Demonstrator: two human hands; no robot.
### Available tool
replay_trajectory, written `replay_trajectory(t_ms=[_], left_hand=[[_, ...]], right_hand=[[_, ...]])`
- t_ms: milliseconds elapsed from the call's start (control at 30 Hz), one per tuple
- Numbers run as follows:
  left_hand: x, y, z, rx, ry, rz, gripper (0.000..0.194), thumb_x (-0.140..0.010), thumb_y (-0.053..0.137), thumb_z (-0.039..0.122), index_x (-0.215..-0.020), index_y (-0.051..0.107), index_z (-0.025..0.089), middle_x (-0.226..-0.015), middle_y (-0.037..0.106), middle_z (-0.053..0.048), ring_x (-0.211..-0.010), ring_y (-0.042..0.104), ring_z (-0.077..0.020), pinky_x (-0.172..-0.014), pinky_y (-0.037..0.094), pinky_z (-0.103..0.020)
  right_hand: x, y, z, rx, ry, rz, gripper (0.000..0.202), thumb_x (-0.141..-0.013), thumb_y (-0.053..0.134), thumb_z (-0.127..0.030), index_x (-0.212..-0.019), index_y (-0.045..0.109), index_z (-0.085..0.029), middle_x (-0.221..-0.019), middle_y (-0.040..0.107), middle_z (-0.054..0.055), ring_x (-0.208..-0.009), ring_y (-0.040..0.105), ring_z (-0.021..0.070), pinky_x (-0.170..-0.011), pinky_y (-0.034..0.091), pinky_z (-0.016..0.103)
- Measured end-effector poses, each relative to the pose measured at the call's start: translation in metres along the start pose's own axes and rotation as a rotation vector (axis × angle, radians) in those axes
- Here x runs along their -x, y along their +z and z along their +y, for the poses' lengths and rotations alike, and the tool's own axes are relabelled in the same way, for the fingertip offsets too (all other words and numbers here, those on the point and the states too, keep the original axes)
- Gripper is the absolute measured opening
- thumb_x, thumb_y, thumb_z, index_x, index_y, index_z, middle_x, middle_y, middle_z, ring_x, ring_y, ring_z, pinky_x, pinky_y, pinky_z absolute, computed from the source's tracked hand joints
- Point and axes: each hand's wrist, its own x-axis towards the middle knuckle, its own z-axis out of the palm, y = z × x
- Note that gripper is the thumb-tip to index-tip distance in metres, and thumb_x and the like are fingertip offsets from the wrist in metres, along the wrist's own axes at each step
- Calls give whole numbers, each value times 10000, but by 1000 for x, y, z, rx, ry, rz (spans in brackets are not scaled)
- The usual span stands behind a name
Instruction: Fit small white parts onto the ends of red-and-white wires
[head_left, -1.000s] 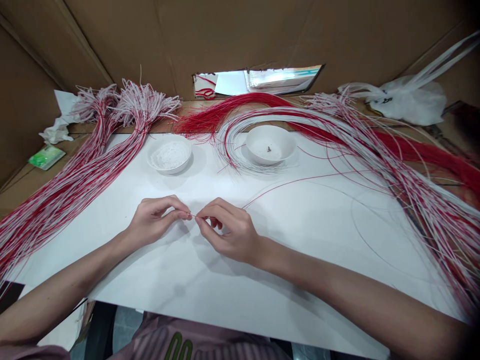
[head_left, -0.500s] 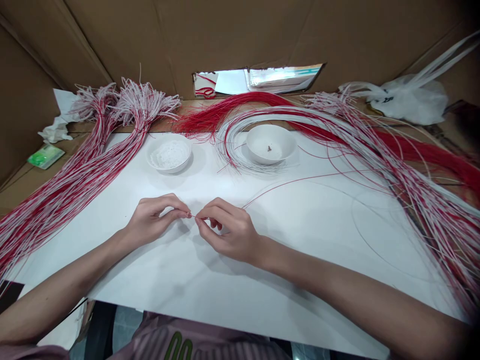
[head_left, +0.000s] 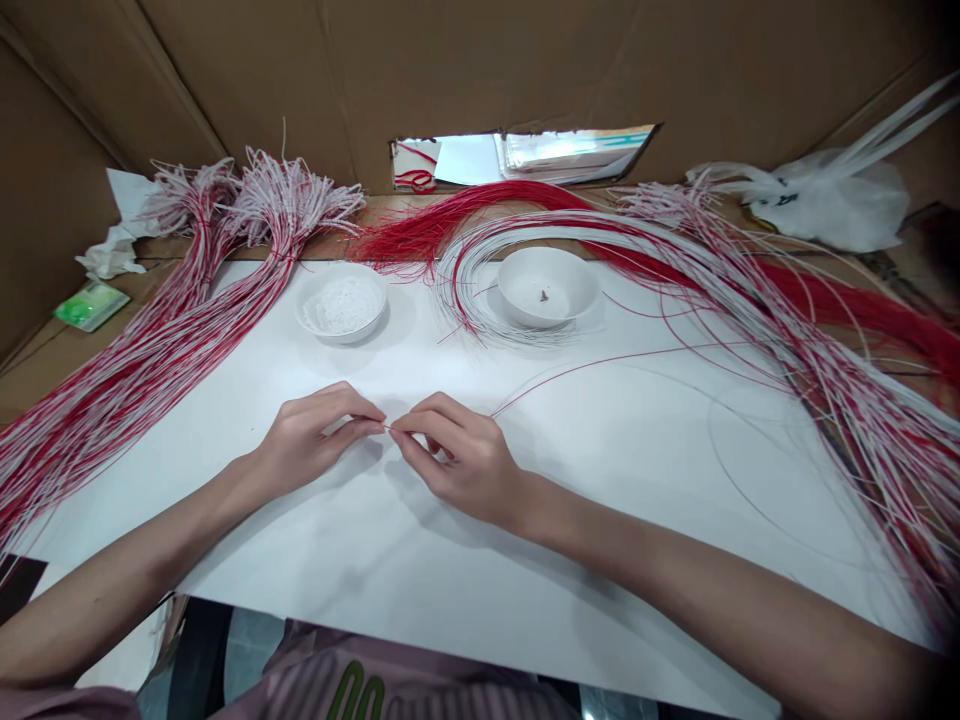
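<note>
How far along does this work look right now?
Possibly done: the left bundle, whose far ends look thick and twisted. In hand: a thin strand between the fingers of the left hand and right hand. Possibly left: the far red strands, loose and plain.

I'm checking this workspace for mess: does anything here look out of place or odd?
A small brown scrap sits in the right bowl, odd against its white inside. A crumpled tissue lies at far left, like litter.

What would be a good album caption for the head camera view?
Two hands pinch a fine strand above a white tabletop, near two white bowls and red-and-white strands.
</note>
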Motion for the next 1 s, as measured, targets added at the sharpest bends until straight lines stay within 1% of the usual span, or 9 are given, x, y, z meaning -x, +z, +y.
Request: replay_trajectory(t_ms=[133, 333, 433, 533, 667, 800, 933, 1000], left_hand=[[0, -1, -2, 0, -16, -12, 103, -888, 603, 134, -946, 667, 190, -819, 720, -26, -746, 651, -140, -678, 526, -268], [0, 3, 5, -114, 23, -62, 152, -905, 541, 68, -972, 633, 169, -825, 695, -26, -760, 625, -126, -711, 513, -247], [-1, 3, 8, -133, 49, -54, 144, -905, 535, 82, -947, 637, 174, -796, 693, -20, -730, 623, -134, -690, 513, -255], [-3, -1, 7, -141, 20, -34, 131, -908, 537, 124, -923, 652, 186, -796, 704, -28, -736, 644, -152, -690, 523, -279], [-5, -11, 2, -173, -58, 1, 105, -902, 563, 165, -919, 661, 197, -818, 705, -30, -752, 655, -161, -708, 525, -288], [-5, -17, -2, -199, -114, 11, 98, -904, 566, 204, -899, 663, 199, -811, 702, -26, -740, 649, -161, -703, 517, -289], [-4, -15, -4, -186, -91, 7, 88, -900, 575, 190, -916, 660, 202, -811, 700, -24, -735, 641, -153, -702, 518, -287], [-3, -11, -5, -169, -59, 1, 87, -899, 576, 167, -925, 654, 194, -813, 698, -24, -740, 637, -146, -701, 517, -280]], right_hand=[[0, 1, 2, 12, 38, 5, 94, -901, 577, -109, -927, 656, -151, -822, 634, 38, -636, 572, 78, -573, 488, 194], [2, 3, 2, 107, 46, -12, 85, -920, 589, -185, -985, 643, -176, -873, 684, 25, -581, 550, 64, -523, 455, 196], [3, 3, 0, 149, 36, -21, 69, -920, 575, -163, -948, 635, -182, -848, 697, 6, -546, 526, 51, -497, 422, 191], [3, 3, -1, 167, 67, -30, 83, -891, 551, -119, -869, 602, -180, -772, 667, -12, -516, 494, 51, -482, 399, 196], [3, 3, 0, 162, 162, -22, 107, -822, 518, -80, -826, 560, -179, -709, 598, -13, -583, 535, 85, -540, 442, 208], [2, 2, 1, 149, 234, -34, 188, -795, 467, -43, -876, 549, -191, -736, 620, -9, -634, 581, 105, -598, 478, 219], [2, 1, 0, 140, 253, -49, 311, -774, 441, -10, -1007, 532, -195, -858, 664, 17, -731, 628, 129, -657, 506, 245], [2, 1, 0, 133, 228, -50, 302, -784, 457, -20, -1023, 531, -189, -887, 661, 31, -775, 631, 145, -694, 516, 271]])
